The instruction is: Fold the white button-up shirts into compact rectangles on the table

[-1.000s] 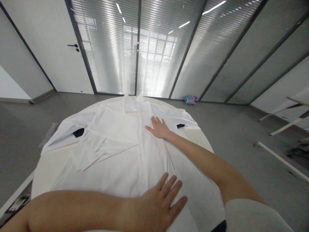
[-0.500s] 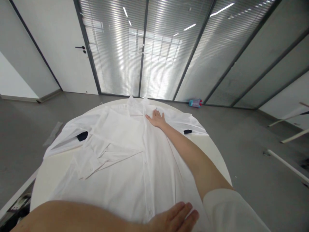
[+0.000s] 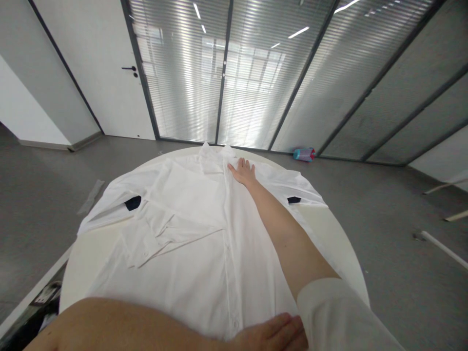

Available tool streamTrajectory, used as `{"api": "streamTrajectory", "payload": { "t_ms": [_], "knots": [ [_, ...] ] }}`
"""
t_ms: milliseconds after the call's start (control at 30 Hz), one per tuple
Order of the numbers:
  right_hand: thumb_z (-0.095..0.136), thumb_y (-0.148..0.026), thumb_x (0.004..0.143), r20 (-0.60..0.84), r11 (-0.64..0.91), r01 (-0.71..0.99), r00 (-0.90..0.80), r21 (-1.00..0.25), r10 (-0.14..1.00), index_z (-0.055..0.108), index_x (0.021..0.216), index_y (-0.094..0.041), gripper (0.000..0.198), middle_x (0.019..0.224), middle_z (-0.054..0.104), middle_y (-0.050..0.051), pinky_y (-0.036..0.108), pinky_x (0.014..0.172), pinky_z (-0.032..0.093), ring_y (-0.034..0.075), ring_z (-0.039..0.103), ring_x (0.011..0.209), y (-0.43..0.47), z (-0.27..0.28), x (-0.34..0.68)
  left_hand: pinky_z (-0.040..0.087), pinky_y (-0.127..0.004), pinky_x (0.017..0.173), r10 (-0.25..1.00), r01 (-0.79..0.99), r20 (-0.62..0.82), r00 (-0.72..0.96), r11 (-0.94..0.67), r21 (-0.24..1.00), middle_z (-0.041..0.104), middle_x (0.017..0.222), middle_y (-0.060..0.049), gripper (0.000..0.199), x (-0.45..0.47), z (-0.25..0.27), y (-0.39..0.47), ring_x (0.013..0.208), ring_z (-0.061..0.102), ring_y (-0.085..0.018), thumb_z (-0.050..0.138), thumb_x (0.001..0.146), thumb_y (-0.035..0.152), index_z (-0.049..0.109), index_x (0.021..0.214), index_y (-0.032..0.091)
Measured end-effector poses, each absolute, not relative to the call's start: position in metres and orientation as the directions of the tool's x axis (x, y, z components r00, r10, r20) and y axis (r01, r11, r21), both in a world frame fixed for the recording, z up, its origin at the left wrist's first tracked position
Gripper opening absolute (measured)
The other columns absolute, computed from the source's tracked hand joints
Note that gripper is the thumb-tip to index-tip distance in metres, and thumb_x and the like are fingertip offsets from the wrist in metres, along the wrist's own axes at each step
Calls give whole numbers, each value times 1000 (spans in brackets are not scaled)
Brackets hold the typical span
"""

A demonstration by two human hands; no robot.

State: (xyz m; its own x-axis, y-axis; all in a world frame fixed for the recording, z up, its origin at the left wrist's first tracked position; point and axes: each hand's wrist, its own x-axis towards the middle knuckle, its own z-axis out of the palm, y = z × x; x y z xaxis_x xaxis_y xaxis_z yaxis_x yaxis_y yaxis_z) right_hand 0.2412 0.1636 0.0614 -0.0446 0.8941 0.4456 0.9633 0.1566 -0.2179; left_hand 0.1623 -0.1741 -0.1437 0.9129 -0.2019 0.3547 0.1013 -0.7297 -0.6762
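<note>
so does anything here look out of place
Perhaps two things: a blue and red object by the glass partition and a pale strip beside the table, both on the floor as if dropped.

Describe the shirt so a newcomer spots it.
From the glass partition, come down to the round table. The white shirt lies spread across it, collar toward the glass, right hand near the collar. That collar and a button strip set it apart from the plain table and the white sleeve on the right arm.
</note>
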Motion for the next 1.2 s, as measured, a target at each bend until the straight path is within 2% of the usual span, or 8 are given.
{"api": "streamTrajectory", "payload": {
  "t_ms": [167, 300, 400, 533, 733, 933, 1100, 1200],
  "knots": [
    [8, -66, 99, 566, 154, 976, -39, -157, 824, 17, 158, 0, 89, 164, 14, 22, 51, 121, 1, 31, 10, 153, 141, 68, 229, 42, -34, 111, -176, 111, 360, 916, -752, -650, 57, 142, -16, 43, 162, -139, -174, 127, 58, -25, 44, 103, 34, 64, 129, 6],
    [5, -63, 100, 642, 322, 945, -213, -56, 737, 19, 159, -6, 84, 166, 10, 16, 48, 122, -1, 28, 5, 154, 111, 60, 205, 42, -32, 111, -143, 147, 400, 905, -777, -612, 56, 144, -16, 52, 162, -138, -177, 127, 57, -23, 36, 106, 43, 64, 128, 4],
    [9, -64, 100, 575, 436, 900, -351, -11, 739, 27, 157, -11, 81, 166, 16, 12, 45, 123, 7, 28, 12, 153, 95, 44, 190, 40, -31, 113, -136, 168, 422, 896, -777, -606, 55, 144, -16, 55, 162, -139, -179, 129, 56, -23, 35, 106, 45, 62, 131, 4],
    [11, -60, 102, 531, 469, 882, -373, -53, 761, 35, 155, -13, 75, 165, 21, 11, 42, 122, 13, 26, 18, 152, 93, 35, 186, 43, -30, 111, -123, 197, 460, 879, -786, -586, 58, 141, -16, 55, 162, -143, -179, 126, 59, -22, 36, 105, 45, 64, 129, 4],
    [7, -63, 101, 499, 517, 837, -375, -180, 781, 33, 156, -10, 81, 165, 19, 13, 40, 123, 14, 24, 15, 153, 58, 47, 210, 45, -41, 109, -165, 92, 363, 917, -799, -595, 56, 142, -18, 46, 147, -113, -190, 126, 60, -28, 43, 103, 44, 52, 142, 21],
    [15, -70, 98, 405, 631, 776, -578, 4, 709, 24, 160, -17, 82, 166, 15, 10, 48, 124, 10, 27, 11, 154, -22, 10, 232, 42, -40, 110, -98, 68, 292, 951, -857, -510, 53, 144, -22, 49, 137, -76, -208, 131, 55, -30, 42, 103, 39, 49, 145, 15],
    [29, -59, 102, 485, 680, 721, -645, 132, 590, 41, 152, -11, 70, 163, 25, 15, 56, 122, 17, 34, 19, 151, -43, -9, 233, 50, -35, 98, -74, 42, 387, 919, -959, -281, 66, 126, -13, 43, 136, -34, -183, 113, 62, -26, 50, 98, 45, 66, 121, 12],
    [54, -50, 95, 605, 702, 712, -573, 32, 553, 61, 136, -24, 49, 150, 50, 8, 52, 118, 32, 33, 37, 143, -49, -17, 223, 49, -38, 92, 86, 255, 536, 839, -935, -248, 70, 105, -12, 25, 125, 3, -148, 101, 63, -25, 50, 100, 26, 70, 103, 12]
  ]
}}
